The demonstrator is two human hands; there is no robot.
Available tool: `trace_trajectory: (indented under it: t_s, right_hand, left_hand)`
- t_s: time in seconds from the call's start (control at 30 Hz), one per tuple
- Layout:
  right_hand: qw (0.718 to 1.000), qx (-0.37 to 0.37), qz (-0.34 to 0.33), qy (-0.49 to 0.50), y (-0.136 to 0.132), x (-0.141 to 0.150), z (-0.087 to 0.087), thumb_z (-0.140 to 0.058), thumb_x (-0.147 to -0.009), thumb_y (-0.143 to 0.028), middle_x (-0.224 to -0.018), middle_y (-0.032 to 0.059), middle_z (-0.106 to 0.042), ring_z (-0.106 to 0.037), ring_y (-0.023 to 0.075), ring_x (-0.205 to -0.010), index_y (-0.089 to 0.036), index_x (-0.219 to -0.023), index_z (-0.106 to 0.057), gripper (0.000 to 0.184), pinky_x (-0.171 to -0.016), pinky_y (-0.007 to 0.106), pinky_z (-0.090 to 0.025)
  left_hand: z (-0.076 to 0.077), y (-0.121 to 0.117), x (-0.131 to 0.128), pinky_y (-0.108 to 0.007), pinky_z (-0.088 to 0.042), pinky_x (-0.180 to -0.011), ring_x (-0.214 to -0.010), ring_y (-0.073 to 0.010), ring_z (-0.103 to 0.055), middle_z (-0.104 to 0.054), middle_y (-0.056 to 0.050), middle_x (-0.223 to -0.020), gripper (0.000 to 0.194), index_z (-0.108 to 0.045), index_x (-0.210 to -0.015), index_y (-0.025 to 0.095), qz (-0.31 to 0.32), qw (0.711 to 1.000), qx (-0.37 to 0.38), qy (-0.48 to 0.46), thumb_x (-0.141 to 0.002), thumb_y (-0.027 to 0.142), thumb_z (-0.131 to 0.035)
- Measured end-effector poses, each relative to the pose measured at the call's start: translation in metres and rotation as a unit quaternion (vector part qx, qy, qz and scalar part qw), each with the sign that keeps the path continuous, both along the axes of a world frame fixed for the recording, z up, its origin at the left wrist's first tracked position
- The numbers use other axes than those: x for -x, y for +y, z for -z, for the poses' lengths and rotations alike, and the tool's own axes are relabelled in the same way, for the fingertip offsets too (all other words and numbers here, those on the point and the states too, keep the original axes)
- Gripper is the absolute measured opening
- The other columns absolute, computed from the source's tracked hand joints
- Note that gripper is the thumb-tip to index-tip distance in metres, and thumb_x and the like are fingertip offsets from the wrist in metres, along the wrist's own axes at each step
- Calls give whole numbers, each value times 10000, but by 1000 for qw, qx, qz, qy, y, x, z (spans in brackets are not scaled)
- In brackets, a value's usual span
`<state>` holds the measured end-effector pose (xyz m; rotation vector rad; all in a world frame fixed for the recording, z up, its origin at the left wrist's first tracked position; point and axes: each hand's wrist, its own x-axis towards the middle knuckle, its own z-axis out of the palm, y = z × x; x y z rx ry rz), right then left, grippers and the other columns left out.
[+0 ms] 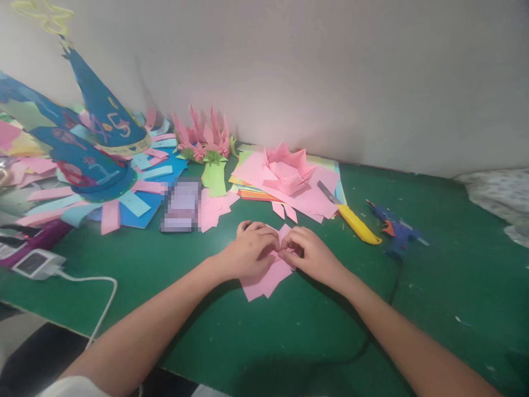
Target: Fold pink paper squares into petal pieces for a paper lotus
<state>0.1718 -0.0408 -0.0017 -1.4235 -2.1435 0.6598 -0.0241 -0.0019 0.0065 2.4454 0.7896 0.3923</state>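
Several pink paper pieces (264, 281) lie overlapping on the green table in front of me. Above them my left hand (255, 251) has its fingers bent in toward the middle, closed on pink paper. Meeting it from the other side, my right hand (308, 251) pinches the paper between thumb and fingers. The fingertips of both hands nearly touch, and they hide much of the piece they hold. Just behind the hands are two small pink paper petals (285, 212).
Behind sits a pink folded paper flower (288, 168) on stacked coloured sheets. To the right lie a yellow utility knife (357, 223), blade out, and a blue glue gun (397, 223) with its cord. Leftward are a phone (182, 207), blue paper cones (107, 110) and a white charger (39, 263).
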Motion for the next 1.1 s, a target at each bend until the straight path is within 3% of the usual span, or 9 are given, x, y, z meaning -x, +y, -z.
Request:
trace_trajectory:
  t_s: [0.27, 0.87, 1.1]
  right_hand:
    - [1000, 3, 4, 2, 0, 1, 1, -611, -788, -170, -712, -9, -537, -495, 150, -706, -194, -666, -515, 157, -672, 288, -370]
    - [1000, 6, 19, 9, -2, 6, -4, -575, -766, -146, -757, -5, -561, -495, 163, -743, -204, -756, -499, 96, -675, 283, -372]
    - [998, 48, 39, 14, -2, -3, -5, -488, -764, -85, -769, -5, -524, -486, 149, -699, -212, -779, -456, 132, -638, 274, -385]
  left_hand:
    - [0, 1, -2, -471, -188, -990, -1084, -223, -453, -630, 16, -1033, 56, -563, -827, 207, -5, 1000, 25, 3, -830, 255, -591]
    - [0, -3, -3, -523, -171, -1033, -1127, -238, -419, -577, -19, -1114, 149, -500, -955, 228, -7, 999, 12, 33, -821, 206, -561]
    - [-4, -4, -4, -509, -175, -1035, -1105, -221, -426, -580, 0, -1052, 72, -508, -861, 213, -3, 999, 12, 42, -818, 185, -558]
